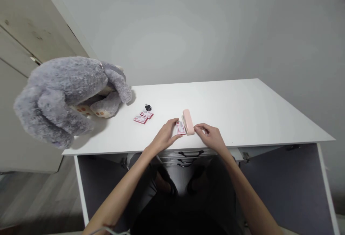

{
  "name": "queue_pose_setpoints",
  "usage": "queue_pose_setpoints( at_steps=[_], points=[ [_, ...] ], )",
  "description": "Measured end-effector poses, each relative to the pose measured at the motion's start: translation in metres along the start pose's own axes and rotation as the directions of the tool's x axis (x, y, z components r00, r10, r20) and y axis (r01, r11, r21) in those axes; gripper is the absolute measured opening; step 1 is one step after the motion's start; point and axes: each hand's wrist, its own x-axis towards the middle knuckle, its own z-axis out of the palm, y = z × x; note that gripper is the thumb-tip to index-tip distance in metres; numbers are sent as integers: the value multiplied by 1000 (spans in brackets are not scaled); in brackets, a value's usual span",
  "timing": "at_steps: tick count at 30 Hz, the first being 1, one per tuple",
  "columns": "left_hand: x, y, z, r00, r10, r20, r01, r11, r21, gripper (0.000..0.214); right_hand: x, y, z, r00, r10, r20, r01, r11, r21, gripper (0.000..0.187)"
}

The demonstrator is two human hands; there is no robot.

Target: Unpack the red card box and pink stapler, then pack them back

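Observation:
A small red-and-white box (pixel 180 128), which looks like a staples box, is held between the thumb and fingers of my left hand (pixel 165 134). Right beside it, on the white tabletop, lies a pink stapler (pixel 189 123). My right hand (pixel 211 135) is at the stapler's right side, its thumb and fingers pinched together close against the stapler. Whatever those fingertips hold, if anything, is too small to tell. Two similar red-and-white boxes (pixel 140 119) lie to the left, with a small black object (pixel 148 107), perhaps a staple remover, just behind them.
A large grey plush toy (pixel 72 84) covers the left end of the white table (pixel 242 116). Behind the table rises a grey wall (pixel 172 30). Below the front edge are drawers with black handles (pixel 191 153), and open cabinet doors (pixel 291 188) flank my legs.

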Motion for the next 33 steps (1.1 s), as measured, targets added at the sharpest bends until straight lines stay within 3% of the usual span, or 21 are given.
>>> queue_pose_setpoints(
  at_steps=[8,13,17,22,27,33],
  points=[
    [-1,4,-6,998,58,3,-58,997,42,74,0,0,-1,1000,-17,22,17,1000,-21,32],
    [-5,3,-22,996,77,-46,-72,992,101,72,-1,-1,-1,1000,-5,18,5,1000,1,32],
    [-10,-13,-43,973,-9,-231,70,964,257,55,-1,-1,-1,1000,6,3,-6,1000,12,33],
    [-19,-47,-67,866,-108,-487,340,842,418,60,-2,-1,0,1000,10,-14,-10,1000,18,35],
    [-20,-64,-80,807,-222,-547,485,776,402,77,-2,-1,0,1000,8,-21,-8,1000,9,36],
    [-14,-65,-80,809,-241,-537,485,790,376,76,-1,-2,-1,1000,17,-20,-17,1000,18,36]
  ],
)
